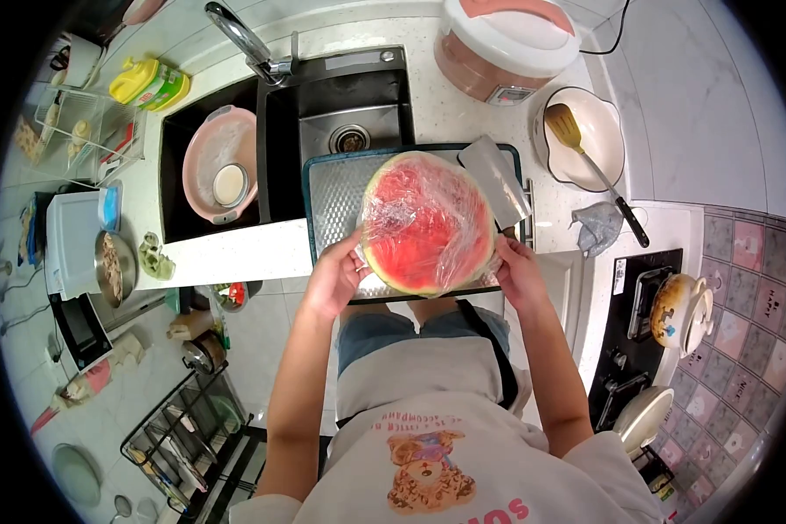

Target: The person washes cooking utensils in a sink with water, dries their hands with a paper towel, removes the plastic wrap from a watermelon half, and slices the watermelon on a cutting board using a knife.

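A halved watermelon (428, 223) covered in clear plastic wrap faces up, its red flesh showing through the creased film. My left hand (336, 272) grips its lower left rim with curled fingers. On the opposite side, my right hand (520, 272) holds the lower right rim, thumb toward the wrap. Beneath the melon is a textured metal-look cutting board (334, 188) with a dark edge, overhanging the counter front. A broad-bladed cleaver (495, 181) rests on the board right of the melon, its handle partly hidden near my right hand.
Behind on the left is a black double sink (279, 148) with a pink basin (203, 196) and a chrome faucet (251, 48). A rice cooker (506, 52), a white pan (607, 131) with a spatula (589, 162) and a grey cloth (597, 229) stand right. The stove (616, 349) holds pots.
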### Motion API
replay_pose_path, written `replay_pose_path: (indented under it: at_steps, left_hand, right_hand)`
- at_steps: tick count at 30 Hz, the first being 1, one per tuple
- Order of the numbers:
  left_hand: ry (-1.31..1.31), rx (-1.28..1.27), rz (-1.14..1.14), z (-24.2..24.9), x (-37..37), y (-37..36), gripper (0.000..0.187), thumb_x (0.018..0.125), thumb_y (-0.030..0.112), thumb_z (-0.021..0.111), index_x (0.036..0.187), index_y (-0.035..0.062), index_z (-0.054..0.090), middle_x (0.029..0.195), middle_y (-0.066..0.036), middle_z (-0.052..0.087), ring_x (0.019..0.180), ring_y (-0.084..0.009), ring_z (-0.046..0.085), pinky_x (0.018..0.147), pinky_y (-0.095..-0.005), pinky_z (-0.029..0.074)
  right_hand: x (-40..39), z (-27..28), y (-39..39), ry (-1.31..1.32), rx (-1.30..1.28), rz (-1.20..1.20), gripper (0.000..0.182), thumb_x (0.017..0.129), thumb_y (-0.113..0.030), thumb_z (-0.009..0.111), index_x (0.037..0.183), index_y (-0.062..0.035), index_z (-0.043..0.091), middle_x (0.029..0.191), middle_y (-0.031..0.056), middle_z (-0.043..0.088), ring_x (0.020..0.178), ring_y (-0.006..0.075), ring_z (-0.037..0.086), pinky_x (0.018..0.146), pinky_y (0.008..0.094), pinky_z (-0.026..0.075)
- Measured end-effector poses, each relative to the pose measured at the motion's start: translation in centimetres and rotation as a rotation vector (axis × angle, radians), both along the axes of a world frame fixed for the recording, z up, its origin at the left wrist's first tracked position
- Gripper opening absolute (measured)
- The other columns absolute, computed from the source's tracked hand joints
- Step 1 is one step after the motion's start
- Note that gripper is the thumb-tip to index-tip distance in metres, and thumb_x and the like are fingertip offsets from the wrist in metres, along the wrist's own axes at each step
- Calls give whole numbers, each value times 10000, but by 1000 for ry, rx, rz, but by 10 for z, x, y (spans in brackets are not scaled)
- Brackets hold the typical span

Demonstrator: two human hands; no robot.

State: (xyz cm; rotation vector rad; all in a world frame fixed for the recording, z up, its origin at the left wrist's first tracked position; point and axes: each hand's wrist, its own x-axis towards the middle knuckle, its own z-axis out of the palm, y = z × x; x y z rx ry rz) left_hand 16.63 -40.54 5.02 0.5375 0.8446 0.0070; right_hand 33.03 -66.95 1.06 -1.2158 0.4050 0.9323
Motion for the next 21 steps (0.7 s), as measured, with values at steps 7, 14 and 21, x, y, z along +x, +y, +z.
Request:
replay_pose_path:
  at_steps: [7,14,21]
  left_hand:
    - [92,195,-2,11,0,-2,102,920,125,603,944,43,548,900,-40,628,789,-111,589,712,-248,478]
    - [184,828,-314,-17,-9,3,163,925,79,579,820,96,455,766,10,522,675,-89,528,571,-248,415]
    - [379,1674,-444,9,3,-25,135,852,28,565,802,-40,460,808,-319,582,721,-466,598,594,-499,471]
  right_hand:
    - [0,22,23,-264,-173,-31,191,966,-202,559,978,-11,561,822,-28,528,732,60,444,661,223,383]
    - [-5,33,55,-972,-680,271,170,931,-156,545,922,-2,474,814,184,588,728,355,578,657,421,446]
    - [1,43,76,-754,-570,230,167,933,-143,546,930,11,479,797,166,592,707,307,594,635,403,472]
